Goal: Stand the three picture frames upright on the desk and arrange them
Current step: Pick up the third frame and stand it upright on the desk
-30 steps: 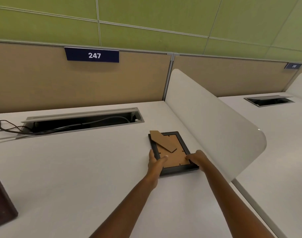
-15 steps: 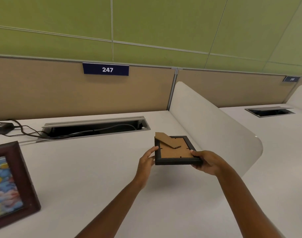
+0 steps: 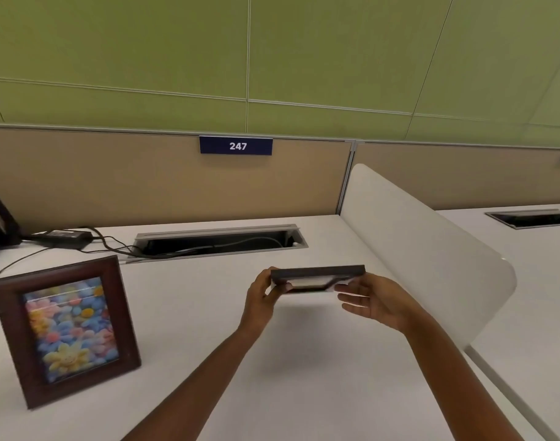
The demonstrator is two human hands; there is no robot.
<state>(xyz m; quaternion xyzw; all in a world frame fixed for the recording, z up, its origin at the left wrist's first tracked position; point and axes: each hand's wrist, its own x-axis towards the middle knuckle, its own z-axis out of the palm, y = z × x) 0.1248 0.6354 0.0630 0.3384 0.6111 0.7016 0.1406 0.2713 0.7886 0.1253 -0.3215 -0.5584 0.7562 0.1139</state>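
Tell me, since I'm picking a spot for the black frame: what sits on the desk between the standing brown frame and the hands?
Nothing: the head view shows bare white desk between the brown frame and the left hand.

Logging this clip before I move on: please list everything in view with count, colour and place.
small picture frame: one, black, held above the desk between both hands, seen nearly edge-on
large picture frame: one, dark brown, flower picture, standing upright at desk left
desk: one, white
cable tray: one, grey, open, at desk rear
power adapter: one, black, with cables, rear left
divider: one, white, at desk right
number sign: one, blue, reads 247, on tan partition
left hand: gripping frame's left end
right hand: supporting frame's right end
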